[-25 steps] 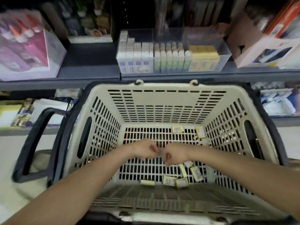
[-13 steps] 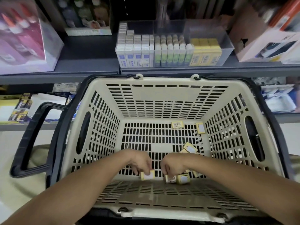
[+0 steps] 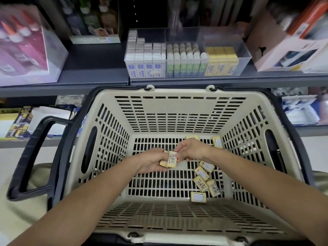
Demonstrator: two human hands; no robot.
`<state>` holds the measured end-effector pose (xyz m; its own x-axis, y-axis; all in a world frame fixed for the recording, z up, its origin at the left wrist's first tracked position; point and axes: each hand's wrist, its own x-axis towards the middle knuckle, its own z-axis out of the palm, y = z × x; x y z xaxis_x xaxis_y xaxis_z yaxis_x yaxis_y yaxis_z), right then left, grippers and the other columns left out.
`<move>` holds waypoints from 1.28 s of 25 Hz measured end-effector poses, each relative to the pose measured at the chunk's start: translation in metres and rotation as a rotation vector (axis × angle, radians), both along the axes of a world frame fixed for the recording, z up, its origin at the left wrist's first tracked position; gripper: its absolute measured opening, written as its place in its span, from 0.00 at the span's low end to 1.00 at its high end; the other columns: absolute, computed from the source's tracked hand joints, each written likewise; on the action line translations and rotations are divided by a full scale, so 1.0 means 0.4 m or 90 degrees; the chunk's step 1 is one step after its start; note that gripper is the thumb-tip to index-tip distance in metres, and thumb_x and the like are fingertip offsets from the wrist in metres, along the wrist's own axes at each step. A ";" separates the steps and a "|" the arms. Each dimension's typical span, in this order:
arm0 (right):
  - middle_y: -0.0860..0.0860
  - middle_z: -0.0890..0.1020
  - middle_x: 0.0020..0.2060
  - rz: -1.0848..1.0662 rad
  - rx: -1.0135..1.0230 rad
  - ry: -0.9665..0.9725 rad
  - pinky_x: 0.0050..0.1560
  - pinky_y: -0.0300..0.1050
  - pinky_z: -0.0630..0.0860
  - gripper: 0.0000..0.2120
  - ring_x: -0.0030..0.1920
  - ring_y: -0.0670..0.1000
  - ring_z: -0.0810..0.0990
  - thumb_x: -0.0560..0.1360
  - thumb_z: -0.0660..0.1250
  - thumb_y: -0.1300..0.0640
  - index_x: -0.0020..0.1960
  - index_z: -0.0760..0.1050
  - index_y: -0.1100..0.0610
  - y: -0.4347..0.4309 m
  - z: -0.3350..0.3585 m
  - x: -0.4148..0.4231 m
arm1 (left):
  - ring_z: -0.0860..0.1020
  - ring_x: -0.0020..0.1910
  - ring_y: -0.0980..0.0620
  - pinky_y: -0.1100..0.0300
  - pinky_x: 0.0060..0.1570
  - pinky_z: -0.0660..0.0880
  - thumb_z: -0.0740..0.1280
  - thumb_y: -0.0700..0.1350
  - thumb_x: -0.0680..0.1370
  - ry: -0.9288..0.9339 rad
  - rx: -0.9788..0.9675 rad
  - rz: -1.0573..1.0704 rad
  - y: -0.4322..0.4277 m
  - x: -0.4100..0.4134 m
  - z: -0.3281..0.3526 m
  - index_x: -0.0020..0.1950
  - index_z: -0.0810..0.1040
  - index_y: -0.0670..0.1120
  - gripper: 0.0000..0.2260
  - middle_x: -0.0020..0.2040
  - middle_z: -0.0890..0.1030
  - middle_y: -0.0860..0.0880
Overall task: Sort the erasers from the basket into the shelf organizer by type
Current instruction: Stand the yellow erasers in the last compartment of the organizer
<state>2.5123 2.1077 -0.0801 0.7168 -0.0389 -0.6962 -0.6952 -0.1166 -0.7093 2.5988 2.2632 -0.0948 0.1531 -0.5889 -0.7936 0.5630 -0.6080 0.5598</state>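
Yellow erasers [image 3: 170, 159] sit stacked in the left hand [image 3: 154, 161], curled round them as a collecting palm; the right hand [image 3: 190, 151] pinches the top one onto the pile; loose ones [image 3: 204, 180] remain in the basket [image 3: 179, 110], bound for the shelf organizer [image 3: 245, 55].

Upper shelf: a dark grey metal shelf board [image 3: 92, 68] is carrying, at far left, a pink and clear display box of white orange-capped bottles [image 3: 26, 50], blurred. Behind it, a pale cardboard tray of small bottles [image 3: 94, 20] is standing against the dark back wall. At far right, a pale pink printed carton [image 3: 284, 52] is sitting under an orange box [image 3: 312, 18]. Lower shelf: yellow-and-black printed packets [image 3: 19, 125] are lying at left beside white flat packs [image 3: 51, 118]; blue-and-white packets [image 3: 300, 110] are lying at right. Beige fabric [image 3: 26, 201] is showing at lower left.
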 end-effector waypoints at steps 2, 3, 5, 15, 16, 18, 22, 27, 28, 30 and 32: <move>0.53 0.83 0.36 -0.018 0.018 -0.010 0.31 0.31 0.73 0.05 0.34 0.43 0.82 0.72 0.70 0.64 0.45 0.75 0.58 0.006 -0.002 -0.001 | 0.80 0.48 0.50 0.56 0.52 0.78 0.68 0.38 0.75 0.034 -0.030 0.024 -0.001 -0.003 0.003 0.58 0.72 0.39 0.12 0.49 0.80 0.44; 0.52 0.83 0.36 -0.018 0.018 -0.020 0.33 0.33 0.74 0.05 0.34 0.43 0.82 0.72 0.70 0.63 0.44 0.75 0.57 0.003 -0.005 0.001 | 0.80 0.47 0.50 0.57 0.49 0.78 0.69 0.39 0.75 0.026 -0.037 0.029 -0.003 -0.003 0.002 0.58 0.71 0.40 0.14 0.49 0.80 0.44; 0.52 0.83 0.38 -0.021 -0.063 -0.055 0.42 0.40 0.77 0.04 0.38 0.46 0.82 0.72 0.71 0.59 0.43 0.76 0.54 -0.019 -0.014 0.005 | 0.80 0.45 0.50 0.60 0.42 0.78 0.71 0.40 0.73 -0.018 -0.035 0.050 -0.008 0.000 0.003 0.58 0.72 0.40 0.16 0.49 0.80 0.44; 0.54 0.71 0.59 0.152 -0.577 -0.030 0.58 0.49 0.73 0.19 0.59 0.55 0.73 0.75 0.65 0.57 0.66 0.70 0.55 -0.097 -0.098 -0.030 | 0.81 0.41 0.51 0.60 0.37 0.80 0.70 0.38 0.74 -0.055 -0.018 0.200 -0.008 0.026 -0.001 0.53 0.75 0.42 0.10 0.43 0.81 0.44; 0.54 0.71 0.58 0.156 -0.557 -0.033 0.56 0.48 0.74 0.18 0.56 0.54 0.75 0.74 0.66 0.57 0.64 0.72 0.55 -0.091 -0.094 -0.029 | 0.81 0.41 0.51 0.60 0.38 0.80 0.71 0.40 0.74 -0.054 -0.017 0.194 -0.007 0.027 -0.001 0.53 0.75 0.41 0.10 0.42 0.81 0.44; 0.53 0.74 0.54 0.165 -0.475 -0.095 0.50 0.39 0.74 0.16 0.49 0.50 0.76 0.72 0.68 0.59 0.60 0.75 0.55 -0.070 -0.071 -0.016 | 0.82 0.43 0.49 0.58 0.41 0.81 0.71 0.45 0.74 -0.039 -0.009 0.197 -0.006 0.034 -0.003 0.55 0.75 0.40 0.14 0.46 0.81 0.43; 0.48 0.76 0.47 0.194 -0.319 -0.253 0.47 0.34 0.73 0.15 0.41 0.42 0.75 0.70 0.71 0.62 0.56 0.77 0.52 -0.015 0.004 0.017 | 0.84 0.44 0.45 0.58 0.35 0.80 0.73 0.54 0.67 0.073 0.026 0.133 0.001 0.056 0.013 0.56 0.77 0.41 0.23 0.52 0.81 0.39; 0.47 0.77 0.44 0.145 -0.291 -0.123 0.42 0.39 0.74 0.20 0.41 0.45 0.76 0.70 0.72 0.53 0.60 0.72 0.52 -0.064 0.042 -0.010 | 0.83 0.41 0.49 0.62 0.32 0.79 0.77 0.43 0.64 0.120 -0.093 0.081 -0.020 0.046 0.034 0.54 0.78 0.41 0.21 0.46 0.83 0.41; 0.48 0.78 0.45 0.182 -0.355 -0.051 0.42 0.39 0.73 0.20 0.43 0.46 0.77 0.71 0.71 0.50 0.60 0.72 0.54 -0.082 0.039 -0.024 | 0.83 0.42 0.48 0.61 0.34 0.79 0.77 0.40 0.64 0.112 -0.098 0.104 -0.025 0.041 0.036 0.56 0.78 0.41 0.22 0.48 0.83 0.41; 0.50 0.78 0.51 0.327 -0.485 0.097 0.45 0.41 0.72 0.21 0.49 0.50 0.77 0.73 0.69 0.47 0.61 0.71 0.56 -0.100 0.020 -0.059 | 0.83 0.44 0.47 0.59 0.36 0.79 0.76 0.37 0.63 0.109 -0.097 0.143 -0.030 0.034 0.038 0.60 0.75 0.42 0.26 0.50 0.82 0.41; 0.50 0.77 0.50 0.410 -0.541 0.193 0.43 0.44 0.72 0.25 0.49 0.51 0.76 0.72 0.68 0.42 0.60 0.68 0.57 -0.088 -0.009 -0.090 | 0.84 0.43 0.46 0.57 0.37 0.80 0.76 0.34 0.61 0.108 -0.092 0.162 -0.032 0.032 0.040 0.60 0.75 0.43 0.28 0.50 0.81 0.41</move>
